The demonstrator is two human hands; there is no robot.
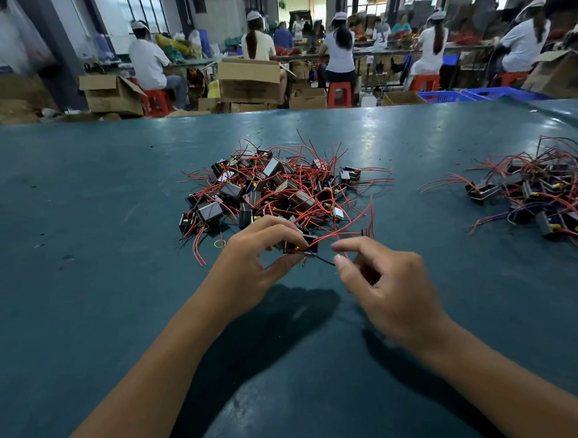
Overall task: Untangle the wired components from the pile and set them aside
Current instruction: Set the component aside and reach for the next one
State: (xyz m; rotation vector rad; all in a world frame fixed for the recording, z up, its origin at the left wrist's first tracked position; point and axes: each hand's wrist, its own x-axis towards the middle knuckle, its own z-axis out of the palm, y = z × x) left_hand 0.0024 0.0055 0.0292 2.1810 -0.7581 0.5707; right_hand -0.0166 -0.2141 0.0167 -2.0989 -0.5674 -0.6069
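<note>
Wires trailed rightward from the component [301, 245] pinched in the left hand [250, 266]; the right hand [387, 287], nearer them, apparently pinched a black lead [324, 261].

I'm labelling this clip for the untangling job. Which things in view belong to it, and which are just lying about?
Job:
- left hand, holding one component
- right hand, pinching its black wire
- tangled pile
- second heap

Lying about:
- cardboard boxes
- red stools
- blue crate
</note>
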